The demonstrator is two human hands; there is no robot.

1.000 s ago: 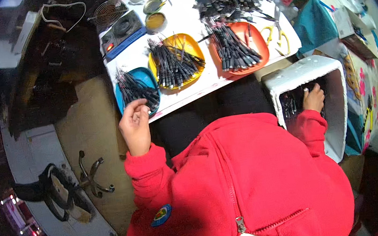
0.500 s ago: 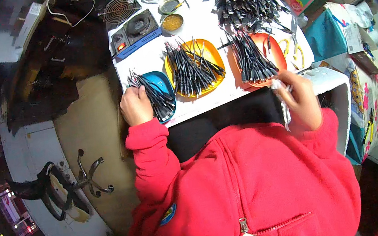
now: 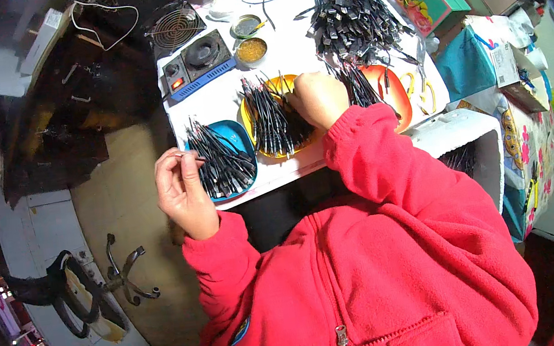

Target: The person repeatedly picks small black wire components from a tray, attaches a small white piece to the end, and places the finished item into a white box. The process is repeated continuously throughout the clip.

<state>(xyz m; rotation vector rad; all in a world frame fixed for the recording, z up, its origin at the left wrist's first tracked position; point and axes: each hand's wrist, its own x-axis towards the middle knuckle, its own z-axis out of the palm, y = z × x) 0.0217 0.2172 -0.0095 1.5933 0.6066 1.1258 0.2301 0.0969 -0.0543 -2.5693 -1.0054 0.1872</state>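
Note:
My left hand (image 3: 185,188) is just left of the blue tray (image 3: 239,133), its thumb and fingers pinching a thin dark cable (image 3: 190,157). Short black cables (image 3: 224,165) with metal plugs fill that tray. Over the right side of the yellow tray (image 3: 248,122), my right hand (image 3: 323,98) is closed, with its fingertips hidden against the cables there. More short black cables (image 3: 274,118) lie beside it in the yellow tray. To its right, the orange tray (image 3: 400,92) carries another bunch of cables (image 3: 356,84), partly covered by my sleeve.
A large heap of black cables with plugs (image 3: 355,21) lies at the back right. Behind the trays stand a blue heating unit (image 3: 203,75) with a lit switch and a round tin (image 3: 252,51) of amber stuff. Yellow-handled scissors (image 3: 426,96) lie near the right edge, by a white foam box (image 3: 485,123).
My right hand has moved left from the orange tray to the yellow one. My left hand has come off the blue tray's cables, toward me and left, with a cable pinched in it.

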